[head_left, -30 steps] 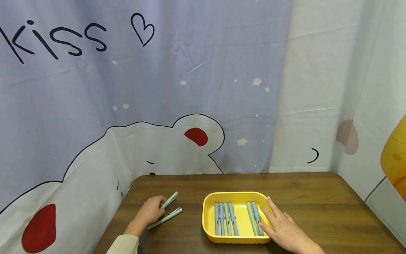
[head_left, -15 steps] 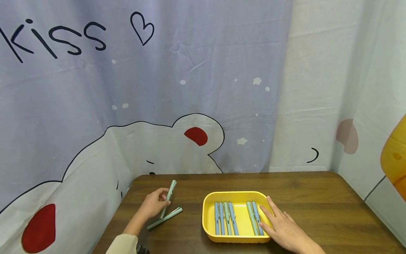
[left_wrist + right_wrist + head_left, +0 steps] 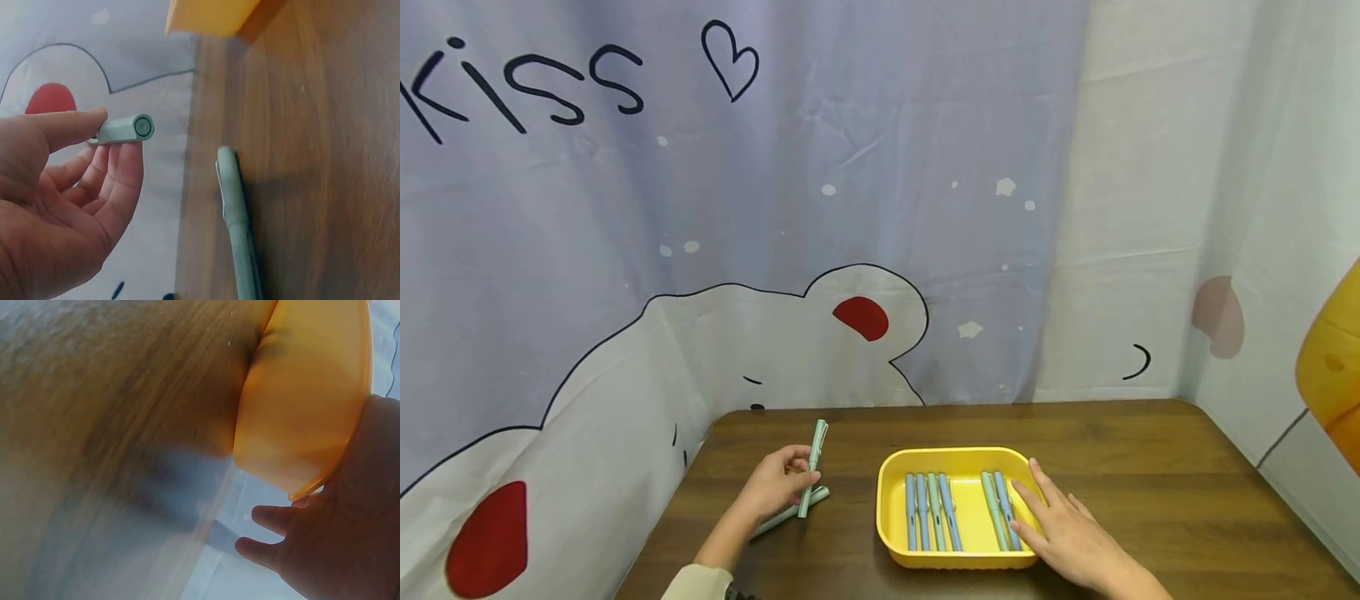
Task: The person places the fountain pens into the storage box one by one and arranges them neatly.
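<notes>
My left hand pinches a pale green capped pen between thumb and fingers, raised over the table and nearly upright. In the left wrist view, one round end of this pen faces the camera. A second green pen, with a clip, lies on the wood below. My right hand rests at the right rim of a yellow tray, fingers mostly straight and spread, some over the rim and others outside. Inside the tray, blue and green pens lie side by side: a left group and a right pair.
The brown wooden table carries the tray right of centre. Behind it hangs a printed curtain, reaching along the table's back and sides. Between the pens in the tray, a strip of its yellow floor shows.
My left hand has picked the upper green pen up off the table, turned it more upright and moved it slightly right. The right hand and tray have stayed in place.
</notes>
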Motion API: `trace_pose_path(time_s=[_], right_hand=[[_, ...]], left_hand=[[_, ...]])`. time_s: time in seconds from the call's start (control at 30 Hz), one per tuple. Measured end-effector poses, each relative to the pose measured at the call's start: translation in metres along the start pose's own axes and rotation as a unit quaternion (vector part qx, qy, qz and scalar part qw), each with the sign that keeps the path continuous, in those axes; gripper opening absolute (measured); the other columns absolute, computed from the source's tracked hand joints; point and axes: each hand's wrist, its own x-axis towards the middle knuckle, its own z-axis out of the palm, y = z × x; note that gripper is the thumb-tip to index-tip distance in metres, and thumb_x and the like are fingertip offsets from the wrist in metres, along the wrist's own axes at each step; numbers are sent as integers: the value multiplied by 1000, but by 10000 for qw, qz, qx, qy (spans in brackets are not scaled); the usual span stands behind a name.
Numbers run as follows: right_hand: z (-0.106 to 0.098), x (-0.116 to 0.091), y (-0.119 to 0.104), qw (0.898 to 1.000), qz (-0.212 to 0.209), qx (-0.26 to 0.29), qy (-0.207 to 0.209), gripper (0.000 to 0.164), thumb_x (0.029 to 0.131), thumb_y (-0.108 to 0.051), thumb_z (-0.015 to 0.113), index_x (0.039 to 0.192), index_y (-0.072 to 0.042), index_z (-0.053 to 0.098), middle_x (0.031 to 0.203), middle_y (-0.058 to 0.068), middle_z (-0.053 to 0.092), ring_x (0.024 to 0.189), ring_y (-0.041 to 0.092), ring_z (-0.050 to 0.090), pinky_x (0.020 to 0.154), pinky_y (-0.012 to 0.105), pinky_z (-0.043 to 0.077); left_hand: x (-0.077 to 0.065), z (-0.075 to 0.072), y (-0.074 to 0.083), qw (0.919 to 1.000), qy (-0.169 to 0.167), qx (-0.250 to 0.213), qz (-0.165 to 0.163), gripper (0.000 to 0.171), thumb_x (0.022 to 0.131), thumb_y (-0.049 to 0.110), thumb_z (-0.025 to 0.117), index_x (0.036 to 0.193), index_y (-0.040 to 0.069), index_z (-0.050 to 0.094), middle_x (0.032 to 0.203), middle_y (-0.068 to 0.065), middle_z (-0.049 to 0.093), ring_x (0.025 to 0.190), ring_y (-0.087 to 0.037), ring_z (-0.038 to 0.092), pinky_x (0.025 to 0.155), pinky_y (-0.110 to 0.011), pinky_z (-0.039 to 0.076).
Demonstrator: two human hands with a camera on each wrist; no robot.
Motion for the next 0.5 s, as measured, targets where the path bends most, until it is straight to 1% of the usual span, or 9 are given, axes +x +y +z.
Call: trace_pose_path(time_s=[0.13,0.27,0.5], right_hand=[[0,0,0,10000,-6,-32,-11,66,102,-52,53,152,-10,46,166,23,17,133,44,51,106,75,28],[1,0,0,10000,-14,-70,14,65,103,-51,53,152,-10,47,166,23,18,135,44,50,106,75,29],[0,0,0,9999,-45,-115,73,65,103,-51,52,153,-10,46,166,24,17,136,44,48,106,75,29]], left_hand=[[-6,4,5,9994,-187,-281,67,53,92,14,75,138,-4,54,107,-10,59,91,-21,63,73,-44,59],[-9,10,9,9985,-246,-479,66,56,93,15,75,139,-4,53,107,-10,57,90,-23,64,75,-46,59],[-11,23,18,9974,-265,-656,118,54,93,15,75,139,-4,53,107,-10,57,87,-20,62,72,-41,59]])
